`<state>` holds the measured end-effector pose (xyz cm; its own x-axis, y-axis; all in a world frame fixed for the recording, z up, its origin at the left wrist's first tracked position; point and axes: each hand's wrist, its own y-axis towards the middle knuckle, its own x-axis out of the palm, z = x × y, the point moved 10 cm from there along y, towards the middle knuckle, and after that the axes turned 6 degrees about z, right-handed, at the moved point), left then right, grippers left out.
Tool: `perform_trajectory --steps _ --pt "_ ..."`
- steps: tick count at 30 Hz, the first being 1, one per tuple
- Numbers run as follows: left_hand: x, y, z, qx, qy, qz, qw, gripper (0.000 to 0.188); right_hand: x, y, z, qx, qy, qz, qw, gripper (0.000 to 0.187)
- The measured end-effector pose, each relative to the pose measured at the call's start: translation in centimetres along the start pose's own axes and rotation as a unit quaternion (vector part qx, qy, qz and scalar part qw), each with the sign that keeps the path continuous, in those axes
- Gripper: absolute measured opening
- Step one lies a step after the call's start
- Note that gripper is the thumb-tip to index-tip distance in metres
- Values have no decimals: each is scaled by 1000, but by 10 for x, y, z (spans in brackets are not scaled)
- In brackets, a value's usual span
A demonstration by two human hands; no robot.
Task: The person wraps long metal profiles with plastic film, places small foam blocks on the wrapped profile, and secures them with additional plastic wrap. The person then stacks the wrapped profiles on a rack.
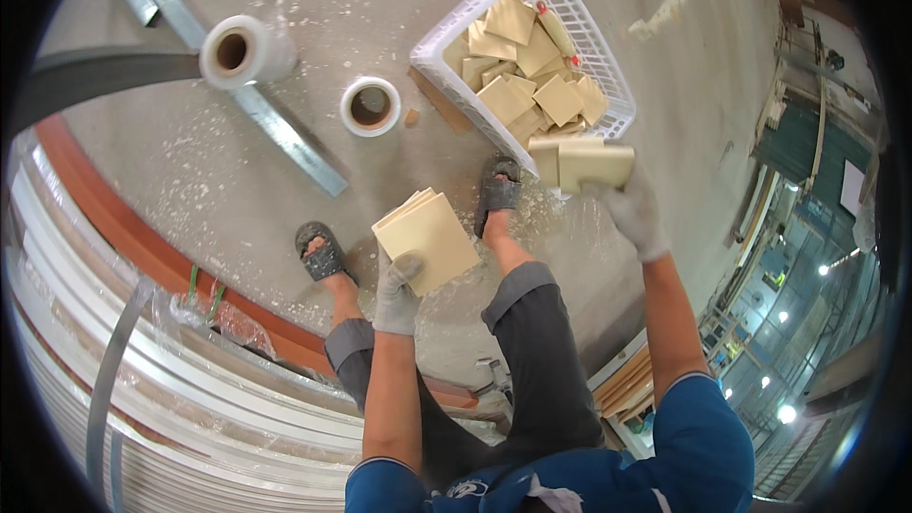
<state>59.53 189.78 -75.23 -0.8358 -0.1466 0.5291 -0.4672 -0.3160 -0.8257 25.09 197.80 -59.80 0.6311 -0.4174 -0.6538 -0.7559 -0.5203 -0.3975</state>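
My left hand (397, 294), in a pale work glove, is closed on a small stack of square cream panels (427, 242), thumb on the top face. Out to the right, my gloved right hand (632, 214) grips more cream panels (597, 166) by their near edge, just off the near corner of a white plastic basket (616, 85). That hand is slightly blurred, and its fingers are partly hidden under the panels. Many similar loose panels (556, 100) lie jumbled in the basket. A tube with red ends (557, 33) rests along its right inner side.
Two rolls of clear wrap, one larger (249, 52) and one smaller (370, 106), stand on the floor left of the basket. A metal channel (290, 138) lies near them. Long wrapped white profiles (190, 389) and a brown beam (180, 237) are stacked at left. My sandalled feet are between my hands.
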Motion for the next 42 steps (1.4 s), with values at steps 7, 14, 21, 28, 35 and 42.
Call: perform_trajectory --steps 7,14,21,28,35,42 --pt "36 -105 58 32 -94 -37 994 74 75 -101 -165 -39 -12 -216 976 70" --pt "39 -228 176 114 -12 -18 993 71 33 -187 -323 -128 185 -177 958 88" --pt "122 -360 301 183 16 -131 974 74 -98 -324 -480 -241 158 -36 957 89" --pt "216 -467 332 208 153 -214 942 77 -294 -471 -484 -215 235 189 929 84" --pt "339 -549 275 180 212 -336 900 90 -435 -607 -345 -91 202 528 820 65" --pt "434 -559 217 120 235 -389 883 92 -440 -582 -326 -119 349 479 797 61"
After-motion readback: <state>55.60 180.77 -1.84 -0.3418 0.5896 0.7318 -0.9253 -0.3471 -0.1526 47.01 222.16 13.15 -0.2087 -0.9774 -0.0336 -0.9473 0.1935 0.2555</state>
